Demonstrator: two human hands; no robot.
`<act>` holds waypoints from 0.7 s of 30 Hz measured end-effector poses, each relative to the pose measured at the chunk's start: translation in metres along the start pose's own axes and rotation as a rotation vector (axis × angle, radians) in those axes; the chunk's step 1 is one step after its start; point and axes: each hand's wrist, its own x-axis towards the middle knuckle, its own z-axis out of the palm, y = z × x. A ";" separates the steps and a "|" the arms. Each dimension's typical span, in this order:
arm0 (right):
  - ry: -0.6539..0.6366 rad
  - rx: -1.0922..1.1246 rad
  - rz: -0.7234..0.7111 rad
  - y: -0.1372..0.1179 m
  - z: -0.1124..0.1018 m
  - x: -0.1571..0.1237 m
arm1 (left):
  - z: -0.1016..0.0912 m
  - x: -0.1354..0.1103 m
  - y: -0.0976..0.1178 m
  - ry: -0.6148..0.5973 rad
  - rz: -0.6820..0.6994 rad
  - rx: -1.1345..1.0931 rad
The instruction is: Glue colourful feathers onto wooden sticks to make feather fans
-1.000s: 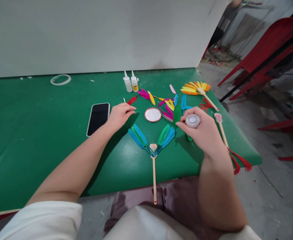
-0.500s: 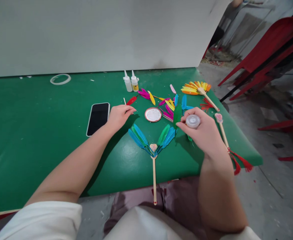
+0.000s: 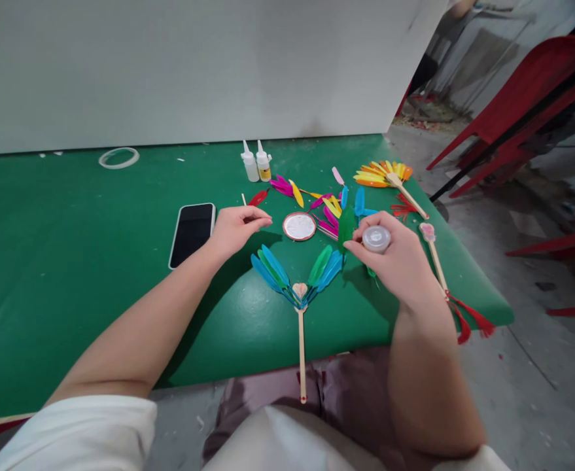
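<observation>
My right hand (image 3: pixel 395 261) is closed round a small clear jar (image 3: pixel 376 238) with a white top and pinches a green feather (image 3: pixel 347 227) beside it. My left hand (image 3: pixel 235 227) rests on the green table (image 3: pixel 71 261) with fingers curled, holding a thin stick whose tip shows above the knuckles. Between the hands lies a half-made fan (image 3: pixel 297 278) of blue and green feathers on a wooden stick. A round lid (image 3: pixel 299 226) with white paste sits just beyond it.
A black phone (image 3: pixel 193 233) lies left of my left hand. Two small glue bottles (image 3: pixel 256 163) stand further back, beside loose coloured feathers (image 3: pixel 326 203). An orange-yellow feather fan (image 3: pixel 385 175) and a tasselled stick (image 3: pixel 437 261) lie right. Red chairs (image 3: pixel 527 98) stand off the table's right edge.
My left hand's fingers have crept slightly right toward the round lid. My right hand stays put with the jar and feather.
</observation>
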 end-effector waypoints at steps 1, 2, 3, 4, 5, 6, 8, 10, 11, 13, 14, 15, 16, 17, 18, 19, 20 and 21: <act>-0.003 0.002 -0.001 0.000 0.000 0.000 | 0.000 -0.003 0.005 0.044 0.027 0.047; -0.006 0.003 -0.001 -0.001 0.000 0.000 | -0.001 -0.005 0.010 0.086 0.058 0.089; -0.007 0.004 -0.002 -0.001 0.000 0.000 | -0.001 -0.008 0.014 0.121 0.089 0.115; -0.007 0.004 -0.001 -0.001 -0.001 0.000 | -0.001 -0.010 0.019 0.149 0.114 0.118; -0.007 0.003 0.001 -0.001 -0.001 0.000 | -0.001 -0.011 0.022 0.166 0.128 0.101; -0.006 0.004 0.003 -0.002 -0.001 0.000 | 0.000 -0.012 0.024 0.174 0.131 0.063; -0.007 0.004 0.005 -0.002 -0.001 0.000 | 0.001 -0.012 0.025 0.172 0.107 -0.064; -0.007 0.004 0.004 -0.002 -0.001 0.000 | 0.002 -0.010 0.023 0.160 0.064 -0.206; -0.008 0.004 0.003 -0.002 -0.001 0.000 | 0.003 -0.009 0.021 0.152 0.040 -0.269; -0.007 0.005 0.001 -0.002 -0.001 0.000 | 0.003 -0.007 0.019 0.115 -0.026 -0.381; -0.006 0.005 0.000 -0.002 -0.001 0.000 | 0.002 -0.006 0.018 0.083 -0.064 -0.434; -0.005 0.005 0.000 -0.002 -0.001 0.000 | 0.002 -0.005 0.018 0.045 -0.101 -0.484; -0.005 0.003 0.000 -0.002 -0.001 0.000 | 0.001 -0.005 0.018 0.004 -0.133 -0.528; -0.004 0.001 0.002 -0.002 -0.001 0.000 | 0.000 -0.004 0.019 -0.036 -0.159 -0.562; -0.004 0.000 0.003 -0.002 -0.001 0.000 | -0.001 -0.004 0.019 -0.071 -0.180 -0.583; -0.004 0.000 0.004 -0.002 -0.001 0.000 | -0.002 -0.004 0.020 -0.100 -0.196 -0.593; -0.005 0.000 0.005 -0.002 -0.002 0.000 | -0.003 -0.004 0.020 -0.127 -0.207 -0.593; -0.004 0.000 0.006 -0.002 -0.002 0.000 | -0.003 -0.004 0.020 -0.149 -0.215 -0.585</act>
